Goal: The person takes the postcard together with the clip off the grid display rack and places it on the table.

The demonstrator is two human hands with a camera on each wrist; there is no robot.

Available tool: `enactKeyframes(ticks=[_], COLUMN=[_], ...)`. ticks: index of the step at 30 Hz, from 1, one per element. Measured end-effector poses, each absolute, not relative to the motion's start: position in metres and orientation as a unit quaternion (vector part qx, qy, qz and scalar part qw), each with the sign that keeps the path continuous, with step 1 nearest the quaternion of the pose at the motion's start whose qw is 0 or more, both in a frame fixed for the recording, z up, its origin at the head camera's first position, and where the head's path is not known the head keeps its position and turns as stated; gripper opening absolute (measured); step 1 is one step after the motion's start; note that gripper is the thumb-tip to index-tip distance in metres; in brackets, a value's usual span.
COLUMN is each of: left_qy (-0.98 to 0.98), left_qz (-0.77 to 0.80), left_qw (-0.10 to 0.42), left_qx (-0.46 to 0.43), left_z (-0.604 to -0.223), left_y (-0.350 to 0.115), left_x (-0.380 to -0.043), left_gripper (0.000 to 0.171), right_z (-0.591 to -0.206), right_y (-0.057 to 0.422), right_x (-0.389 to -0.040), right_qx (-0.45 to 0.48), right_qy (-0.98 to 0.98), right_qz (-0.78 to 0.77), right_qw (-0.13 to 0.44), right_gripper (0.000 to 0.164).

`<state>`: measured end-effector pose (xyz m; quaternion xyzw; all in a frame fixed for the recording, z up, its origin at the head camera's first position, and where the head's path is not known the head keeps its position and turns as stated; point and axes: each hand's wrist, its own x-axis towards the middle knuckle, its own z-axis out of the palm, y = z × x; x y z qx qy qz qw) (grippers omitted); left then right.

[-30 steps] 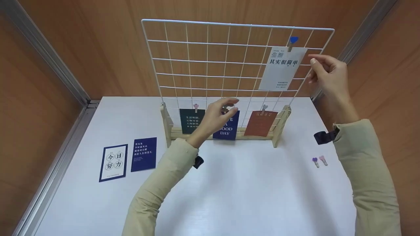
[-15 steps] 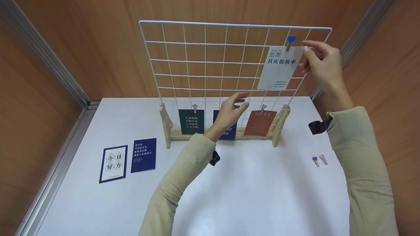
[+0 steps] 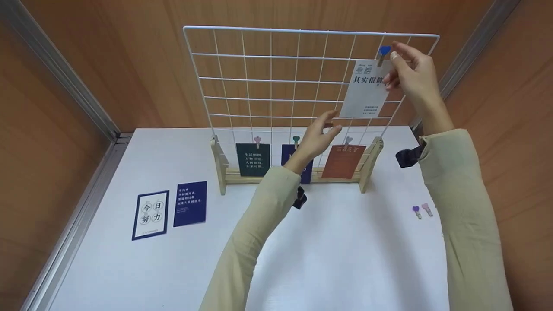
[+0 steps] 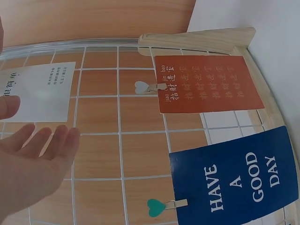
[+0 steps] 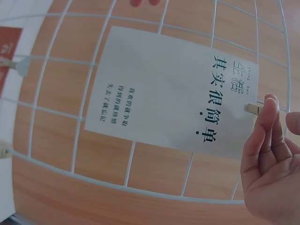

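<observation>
A white card (image 3: 363, 93) with black lettering hangs at the upper right of the white wire grid (image 3: 271, 65), held by a clip with a blue heart (image 3: 384, 50). Beside that clip is my right hand (image 3: 415, 75), its fingertips right at the heart. In the right wrist view a gap shows between its thumb and fingers (image 5: 267, 136), which overlap the clip's end. My left hand (image 3: 317, 137) hovers below the card, fingers loosely bent and holding nothing. It partly covers a blue card (image 3: 306, 172); the left wrist view shows that card reading HAVE A GOOD DAY.
A green card (image 3: 253, 160) and a red card (image 3: 344, 163) hang clipped low on the grid, above its wooden stand (image 3: 365, 172). On the table lie a white card with blue border (image 3: 150, 214), a dark blue card (image 3: 190, 211), and purple (image 3: 417, 212) and pink (image 3: 427, 210) heart clips.
My right hand has moved up and left from the white card's right side to the blue heart clip. The left hand has shifted up and right, uncovering the green clip.
</observation>
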<state>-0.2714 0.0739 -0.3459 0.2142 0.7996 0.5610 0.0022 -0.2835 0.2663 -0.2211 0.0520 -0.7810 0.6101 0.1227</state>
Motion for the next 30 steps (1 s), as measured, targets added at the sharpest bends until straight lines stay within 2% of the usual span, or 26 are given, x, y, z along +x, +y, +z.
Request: enactKeyframes(ticks=[11,17,24,30], left_qy=[0.755,0.757,0.759,0.780], left_qz=[0.625,0.629,0.627,0.605], left_qw=[0.037,0.045,0.055,0.016], left_qx=[0.193,0.173,0.167,0.161], left_z=[-0.341,-0.345,-0.347,-0.348], left_y=[0.086,0.090,0.099,0.107], left_x=[-0.277,-0.278,-0.279,-0.282], left_gripper=[0.046,0.046,0.050,0.047], right_z=[-0.224,-0.222,-0.222,-0.222], right_y=[0.267,0.264,0.261,0.262], right_x=[-0.289,-0.291,-0.292,-0.294], right_qx=[0.032,0.021,-0.003,-0.005], right_qy=[-0.735,-0.714,-0.724,-0.717], right_qz=[0.668,0.689,0.676,0.684], right_qw=[0.115,0.123,0.137,0.133], right_gripper=[0.042,0.036,0.037,0.034])
